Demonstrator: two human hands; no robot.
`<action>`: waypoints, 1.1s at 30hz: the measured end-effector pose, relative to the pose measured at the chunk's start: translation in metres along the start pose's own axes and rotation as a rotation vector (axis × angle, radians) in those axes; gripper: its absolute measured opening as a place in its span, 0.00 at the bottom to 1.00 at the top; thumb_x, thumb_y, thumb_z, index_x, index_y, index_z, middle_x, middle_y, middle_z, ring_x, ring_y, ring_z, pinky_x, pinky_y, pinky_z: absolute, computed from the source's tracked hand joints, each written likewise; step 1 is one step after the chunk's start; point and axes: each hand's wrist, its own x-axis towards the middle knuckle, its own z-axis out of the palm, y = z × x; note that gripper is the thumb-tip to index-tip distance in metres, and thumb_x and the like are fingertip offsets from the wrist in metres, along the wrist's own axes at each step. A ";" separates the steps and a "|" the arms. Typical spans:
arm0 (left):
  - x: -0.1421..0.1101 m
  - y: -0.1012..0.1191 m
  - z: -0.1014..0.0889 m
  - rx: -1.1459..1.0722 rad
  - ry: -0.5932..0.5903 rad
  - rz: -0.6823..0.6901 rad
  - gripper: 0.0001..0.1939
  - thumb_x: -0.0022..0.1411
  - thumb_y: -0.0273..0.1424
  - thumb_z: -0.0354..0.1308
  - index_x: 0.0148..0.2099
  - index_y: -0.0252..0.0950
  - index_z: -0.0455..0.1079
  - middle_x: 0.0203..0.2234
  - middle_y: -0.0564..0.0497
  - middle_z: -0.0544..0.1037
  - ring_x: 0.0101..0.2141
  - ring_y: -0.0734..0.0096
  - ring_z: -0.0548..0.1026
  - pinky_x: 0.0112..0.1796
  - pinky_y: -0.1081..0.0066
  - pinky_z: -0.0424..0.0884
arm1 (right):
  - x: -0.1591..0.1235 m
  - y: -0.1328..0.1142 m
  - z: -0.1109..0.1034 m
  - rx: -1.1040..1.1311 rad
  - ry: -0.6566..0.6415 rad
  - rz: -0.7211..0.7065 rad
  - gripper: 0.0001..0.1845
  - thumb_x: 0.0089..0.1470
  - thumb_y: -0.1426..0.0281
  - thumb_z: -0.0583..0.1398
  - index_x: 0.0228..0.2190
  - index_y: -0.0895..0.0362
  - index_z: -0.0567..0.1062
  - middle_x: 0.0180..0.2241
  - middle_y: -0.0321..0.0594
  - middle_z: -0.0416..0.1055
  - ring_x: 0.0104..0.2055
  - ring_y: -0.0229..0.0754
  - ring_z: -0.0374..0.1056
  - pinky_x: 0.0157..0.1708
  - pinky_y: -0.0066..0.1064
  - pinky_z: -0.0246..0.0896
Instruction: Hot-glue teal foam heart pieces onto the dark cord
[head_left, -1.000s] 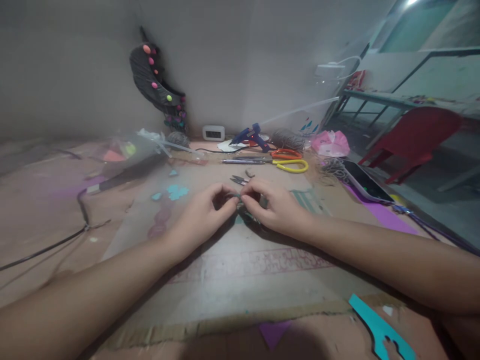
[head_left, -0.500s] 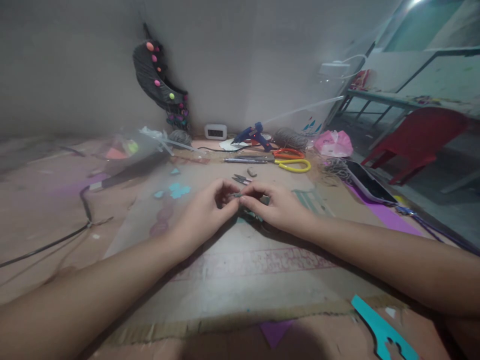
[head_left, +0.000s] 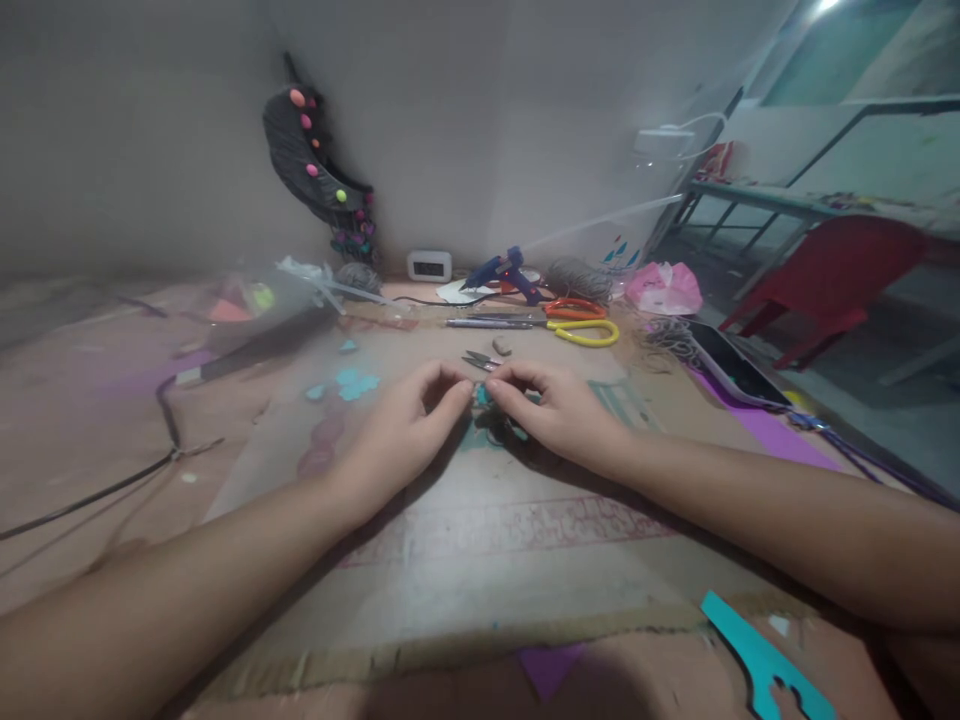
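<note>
Both hands meet over the middle of the cardboard mat [head_left: 450, 590], fingertips close together. My left hand [head_left: 420, 415] is closed in a pinch, thumb against fingers. My right hand [head_left: 551, 410] is likewise pinched, thumb and forefinger on a small teal piece [head_left: 481, 394] that shows between the two hands. Dark strands or loops hang below the right fingers; their kind is too blurred to tell. Whether the left fingertips grip the same piece is hidden. Just beyond the fingertips lie small thread snips [head_left: 480, 360] and a small greyish lump [head_left: 501, 347].
Teal cut-outs [head_left: 354, 383] lie left of the hands. Behind are a blue glue gun [head_left: 499, 270], yellow-handled scissors [head_left: 589, 333], grey yarn [head_left: 577, 278] and a white digital clock [head_left: 430, 265]. A phone [head_left: 739, 365] is at right; a teal cut shape [head_left: 765, 660] lies in front.
The fingertips have moved slightly apart, and the teal piece now shows between them. My left thumb has shifted a little left. The camera view has shifted slightly.
</note>
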 end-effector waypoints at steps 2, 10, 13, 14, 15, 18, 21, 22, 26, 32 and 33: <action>0.000 0.000 -0.001 0.053 0.010 -0.019 0.12 0.68 0.39 0.52 0.37 0.37 0.70 0.31 0.52 0.76 0.34 0.67 0.73 0.37 0.67 0.67 | 0.000 0.000 0.000 -0.002 0.003 0.013 0.10 0.59 0.69 0.56 0.30 0.58 0.75 0.28 0.36 0.75 0.31 0.37 0.67 0.33 0.28 0.58; -0.001 0.006 -0.001 0.093 -0.046 -0.026 0.10 0.65 0.37 0.54 0.35 0.37 0.70 0.30 0.52 0.77 0.33 0.68 0.73 0.33 0.70 0.66 | 0.000 0.002 0.000 -0.016 0.032 -0.014 0.09 0.59 0.68 0.56 0.30 0.57 0.75 0.28 0.36 0.75 0.31 0.38 0.68 0.33 0.28 0.58; -0.001 0.008 -0.001 0.083 -0.050 -0.032 0.09 0.65 0.36 0.55 0.37 0.36 0.70 0.31 0.52 0.78 0.33 0.68 0.73 0.33 0.70 0.66 | 0.000 0.002 0.000 -0.007 0.034 -0.042 0.09 0.59 0.69 0.56 0.30 0.57 0.74 0.29 0.37 0.75 0.32 0.38 0.68 0.34 0.28 0.59; -0.001 0.008 -0.001 0.083 -0.053 -0.033 0.09 0.65 0.36 0.55 0.37 0.36 0.70 0.31 0.52 0.78 0.33 0.69 0.73 0.33 0.71 0.66 | 0.000 0.002 0.000 -0.002 0.032 -0.049 0.09 0.59 0.69 0.56 0.30 0.57 0.74 0.29 0.37 0.75 0.32 0.38 0.67 0.34 0.28 0.58; -0.001 0.008 -0.001 0.084 -0.054 -0.032 0.09 0.65 0.35 0.55 0.37 0.36 0.70 0.31 0.52 0.77 0.32 0.69 0.73 0.33 0.71 0.66 | -0.001 0.002 -0.001 0.004 0.028 -0.056 0.09 0.59 0.69 0.56 0.29 0.57 0.74 0.29 0.37 0.74 0.32 0.37 0.67 0.34 0.28 0.58; -0.001 0.008 -0.001 0.066 -0.056 -0.018 0.08 0.65 0.35 0.54 0.36 0.36 0.70 0.31 0.52 0.77 0.32 0.70 0.73 0.34 0.71 0.67 | -0.002 0.002 -0.002 0.019 0.013 -0.052 0.15 0.62 0.66 0.53 0.25 0.57 0.70 0.25 0.35 0.69 0.30 0.37 0.64 0.33 0.28 0.57; 0.000 0.007 0.000 0.042 -0.059 0.011 0.08 0.66 0.34 0.54 0.37 0.36 0.70 0.32 0.52 0.78 0.33 0.70 0.74 0.35 0.71 0.67 | -0.003 0.002 -0.002 0.081 0.013 -0.012 0.19 0.65 0.63 0.49 0.26 0.57 0.70 0.23 0.34 0.64 0.27 0.36 0.62 0.30 0.29 0.56; 0.000 0.007 0.000 0.042 -0.059 0.017 0.08 0.66 0.34 0.54 0.38 0.36 0.70 0.32 0.52 0.78 0.34 0.70 0.74 0.35 0.71 0.67 | -0.003 0.002 -0.002 0.105 0.021 0.002 0.18 0.65 0.63 0.49 0.28 0.57 0.71 0.24 0.34 0.65 0.27 0.36 0.62 0.30 0.28 0.56; -0.001 0.008 0.000 0.071 -0.050 0.015 0.08 0.65 0.34 0.54 0.37 0.37 0.70 0.32 0.52 0.78 0.34 0.69 0.74 0.36 0.70 0.68 | -0.002 0.002 0.000 0.127 0.048 0.021 0.09 0.60 0.65 0.56 0.34 0.57 0.74 0.30 0.36 0.73 0.31 0.37 0.66 0.32 0.28 0.60; -0.002 0.010 -0.001 0.113 -0.042 0.010 0.07 0.64 0.34 0.54 0.37 0.37 0.70 0.32 0.51 0.78 0.35 0.68 0.74 0.37 0.69 0.68 | -0.001 0.001 0.000 0.099 0.024 0.002 0.06 0.57 0.68 0.58 0.32 0.57 0.74 0.29 0.36 0.75 0.31 0.37 0.68 0.34 0.29 0.61; -0.002 0.009 -0.001 0.115 -0.043 0.013 0.07 0.64 0.34 0.54 0.37 0.37 0.70 0.32 0.51 0.78 0.34 0.68 0.74 0.37 0.69 0.69 | -0.001 0.001 0.000 0.099 0.025 0.006 0.06 0.57 0.68 0.57 0.32 0.57 0.74 0.29 0.36 0.75 0.31 0.37 0.68 0.34 0.29 0.61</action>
